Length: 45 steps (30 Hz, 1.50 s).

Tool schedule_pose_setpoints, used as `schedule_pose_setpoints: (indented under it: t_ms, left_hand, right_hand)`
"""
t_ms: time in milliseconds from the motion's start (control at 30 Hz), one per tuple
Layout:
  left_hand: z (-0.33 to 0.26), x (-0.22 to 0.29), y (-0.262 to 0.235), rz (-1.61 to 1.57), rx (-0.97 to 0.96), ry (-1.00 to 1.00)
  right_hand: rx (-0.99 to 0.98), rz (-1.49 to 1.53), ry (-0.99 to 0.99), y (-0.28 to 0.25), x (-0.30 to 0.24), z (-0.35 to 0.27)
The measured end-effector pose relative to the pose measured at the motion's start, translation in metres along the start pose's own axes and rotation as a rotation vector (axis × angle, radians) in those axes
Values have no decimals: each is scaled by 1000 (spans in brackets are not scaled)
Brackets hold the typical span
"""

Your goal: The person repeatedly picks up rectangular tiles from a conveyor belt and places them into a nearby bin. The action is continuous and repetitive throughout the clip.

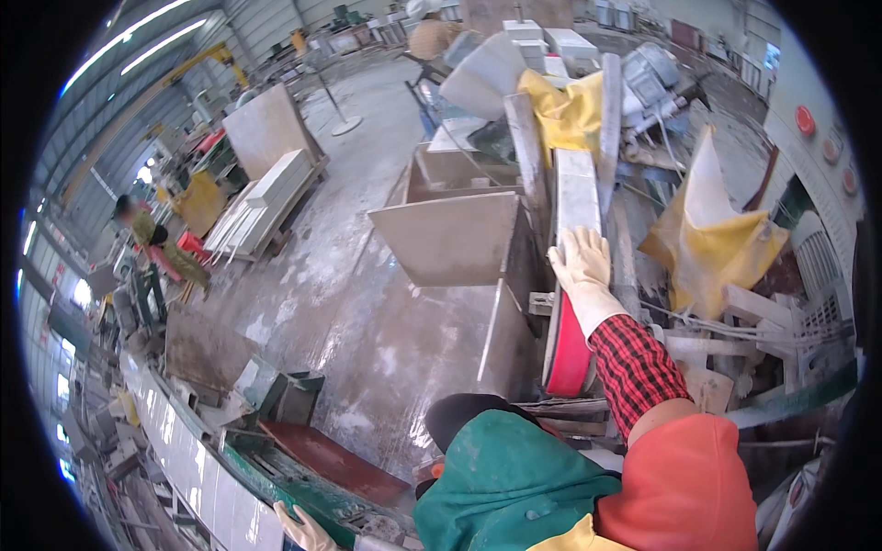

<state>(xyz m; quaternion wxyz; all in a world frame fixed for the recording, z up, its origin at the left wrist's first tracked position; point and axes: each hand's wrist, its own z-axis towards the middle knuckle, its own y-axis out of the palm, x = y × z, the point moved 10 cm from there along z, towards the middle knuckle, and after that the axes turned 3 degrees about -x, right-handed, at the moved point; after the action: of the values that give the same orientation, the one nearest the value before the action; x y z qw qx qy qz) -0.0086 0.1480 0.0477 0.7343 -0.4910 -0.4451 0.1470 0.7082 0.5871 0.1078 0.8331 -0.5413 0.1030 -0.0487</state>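
Note:
My right hand (583, 262), in a cream rubber glove, lies flat with outstretched fingers on the near end of a long pale grey stone strip (577, 188). This strip lies along a narrow feed track with a red belt (571, 354), whose near end shows just below my wrist. At the lower edge, my left hand (305, 531), in a similar glove, has its fingers apart and holds nothing visible. Beside it runs a long, glossy white strip (197, 468); I cannot tell whether they touch.
Upright posts and a yellow cloth (565, 110) stand at the track's far end. Left of the track is a box of grey panels (446, 234). A control panel with a red button (805, 120) stands at right. Another person (161, 243) stands far left.

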Motion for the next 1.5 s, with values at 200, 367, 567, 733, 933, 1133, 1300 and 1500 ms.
schedule_pose_setpoints:
  t_ms: [200,367,567,733,933,1133,1300,1500]
  left_hand:
    - [11,11,39,374,7,197]
    - [6,16,36,247,61,247]
    - [9,9,43,243,23,175]
    - [11,1,48,136,-25,179]
    - [11,-6,49,82,100,134]
    - [8,-13,35,31,172,56]
    - [12,5,45,-33,173,150]
    - [5,-15,23,-118,286,34]
  right_hand:
    - [149,-15,-39,-10,-9,-10]
    - [-131,-17,88,-2,-5,-11]
    - [-180,26,196,-1,-2,-18]
    - [-96,132,197,-11,-8,-49]
    - [-334,71,379,-32,-7,-92]
    - [-459,271,402,25,13,-82]
    - [-178,747,488,36,63,-25]
    - [-333,1212,503,-40,-62,-35]
